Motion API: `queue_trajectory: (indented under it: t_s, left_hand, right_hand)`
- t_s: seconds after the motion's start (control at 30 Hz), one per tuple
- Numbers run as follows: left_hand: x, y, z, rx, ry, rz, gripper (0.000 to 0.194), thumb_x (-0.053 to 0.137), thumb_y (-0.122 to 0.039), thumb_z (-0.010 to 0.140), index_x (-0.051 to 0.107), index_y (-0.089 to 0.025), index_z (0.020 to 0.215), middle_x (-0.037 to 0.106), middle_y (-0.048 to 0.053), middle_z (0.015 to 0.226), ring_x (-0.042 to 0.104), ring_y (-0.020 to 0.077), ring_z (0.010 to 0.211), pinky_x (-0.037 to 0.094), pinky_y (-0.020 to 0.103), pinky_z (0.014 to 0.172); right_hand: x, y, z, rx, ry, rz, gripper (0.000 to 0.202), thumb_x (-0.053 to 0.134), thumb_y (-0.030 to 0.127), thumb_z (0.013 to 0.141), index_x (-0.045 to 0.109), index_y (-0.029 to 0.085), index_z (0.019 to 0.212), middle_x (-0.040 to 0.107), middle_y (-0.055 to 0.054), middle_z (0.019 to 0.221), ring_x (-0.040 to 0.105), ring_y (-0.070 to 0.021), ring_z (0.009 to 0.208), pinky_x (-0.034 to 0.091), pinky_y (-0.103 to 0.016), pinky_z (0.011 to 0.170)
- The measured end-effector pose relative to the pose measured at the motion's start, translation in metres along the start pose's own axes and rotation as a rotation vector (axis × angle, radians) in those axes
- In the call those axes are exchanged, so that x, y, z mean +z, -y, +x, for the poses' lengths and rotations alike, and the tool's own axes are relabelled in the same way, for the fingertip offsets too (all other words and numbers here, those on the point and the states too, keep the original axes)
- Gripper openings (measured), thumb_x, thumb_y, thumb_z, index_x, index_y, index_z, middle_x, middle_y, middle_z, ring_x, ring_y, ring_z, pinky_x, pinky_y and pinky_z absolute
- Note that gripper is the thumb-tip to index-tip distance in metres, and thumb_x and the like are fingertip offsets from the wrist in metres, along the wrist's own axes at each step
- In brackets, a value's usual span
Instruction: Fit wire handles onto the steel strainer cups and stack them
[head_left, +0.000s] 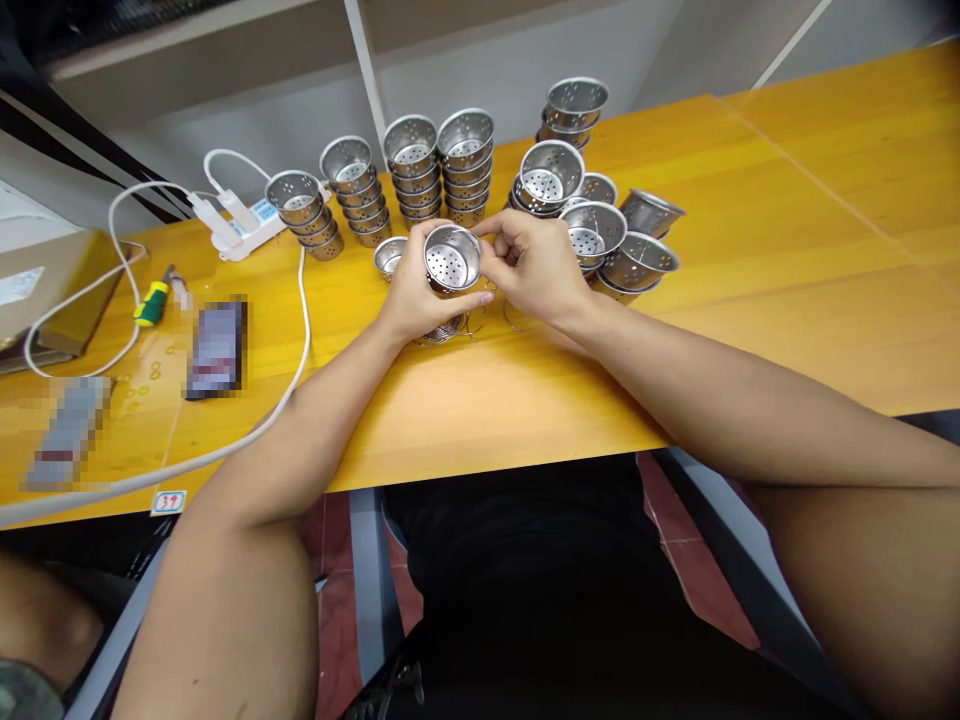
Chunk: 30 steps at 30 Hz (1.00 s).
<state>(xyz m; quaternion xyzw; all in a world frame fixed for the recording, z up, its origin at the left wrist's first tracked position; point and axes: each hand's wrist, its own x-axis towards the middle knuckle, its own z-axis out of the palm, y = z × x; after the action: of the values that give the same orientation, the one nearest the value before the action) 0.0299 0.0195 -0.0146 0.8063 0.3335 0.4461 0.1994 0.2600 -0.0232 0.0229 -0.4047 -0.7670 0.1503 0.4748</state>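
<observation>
A perforated metal cup (451, 262) with its mouth up is held in my left hand (414, 292), whose fingers and thumb curve around its left side and front. My right hand (534, 262) is at the cup's right rim, fingertips pinched together; anything between them is too small to make out. Beneath the hands lie thin bent wires (442, 332) on the yellow table. A smaller perforated cup (390, 257) stands just left of my left hand. Right of my right hand, more perforated cups (589, 232) are grouped, some stacked and some tilted.
Several stacks of cups (412, 150) line the back of the yellow table (487, 410). At the left are a power strip (251, 228) with white cables, a green and yellow screwdriver (152, 303), two blurred devices and a cardboard box (82, 295). A person's bare limb shows at lower left.
</observation>
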Motion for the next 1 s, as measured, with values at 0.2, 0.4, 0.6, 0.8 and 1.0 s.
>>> queue_trajectory:
  t_s: [0.2,0.4,0.6,0.8,1.0]
  left_hand:
    - [-0.003,0.0,-0.002,-0.003,0.019,0.018,0.116,0.093,-0.098,0.069,0.05,-0.033,0.155,0.068,0.014,0.159,0.068,0.041,0.156,0.053,0.061,0.14]
    - [-0.002,0.002,-0.004,0.02,0.037,0.004,0.113,0.091,-0.098,0.071,0.051,-0.033,0.155,0.069,0.012,0.155,0.072,0.0389,0.151,0.057,0.059,0.136]
    - [0.004,0.009,-0.007,0.055,0.074,-0.124,0.098,0.082,-0.098,0.083,0.054,-0.035,0.152,0.072,0.006,0.142,0.079,0.0308,0.137,0.065,0.052,0.125]
    - [0.006,0.011,-0.005,0.129,0.101,-0.15,0.098,0.084,-0.092,0.087,0.05,-0.028,0.154,0.071,0.008,0.14,0.08,0.0276,0.128,0.067,0.048,0.117]
    - [0.005,0.012,-0.002,0.123,0.1,-0.111,0.093,0.088,-0.084,0.09,0.052,-0.025,0.152,0.07,0.011,0.139,0.078,0.0308,0.13,0.063,0.054,0.123]
  right_hand:
    - [0.003,0.005,-0.001,0.01,-0.015,0.013,0.045,0.068,0.068,0.111,0.075,0.026,0.126,0.054,0.0,0.076,0.053,-0.021,0.072,0.055,-0.039,0.079]
    - [0.002,0.012,0.0,0.022,-0.018,0.116,0.042,0.067,0.067,0.11,0.075,0.026,0.11,0.061,-0.003,0.08,0.055,-0.02,0.072,0.054,-0.038,0.072]
    - [-0.011,0.012,0.002,-0.01,0.218,0.377,0.061,0.073,0.084,0.106,0.077,0.025,0.121,0.076,-0.007,0.106,0.06,-0.016,0.071,0.049,-0.032,0.061]
    - [-0.013,0.006,0.004,-0.004,0.235,0.468,0.068,0.092,0.086,0.089,0.071,0.025,0.108,0.07,-0.003,0.095,0.052,-0.0117,0.062,0.039,-0.029,0.052]
    - [-0.004,0.002,0.004,0.046,0.186,0.492,0.074,0.096,0.091,0.078,0.066,0.026,0.097,0.057,0.002,0.072,0.044,-0.0122,0.056,0.034,-0.028,0.046]
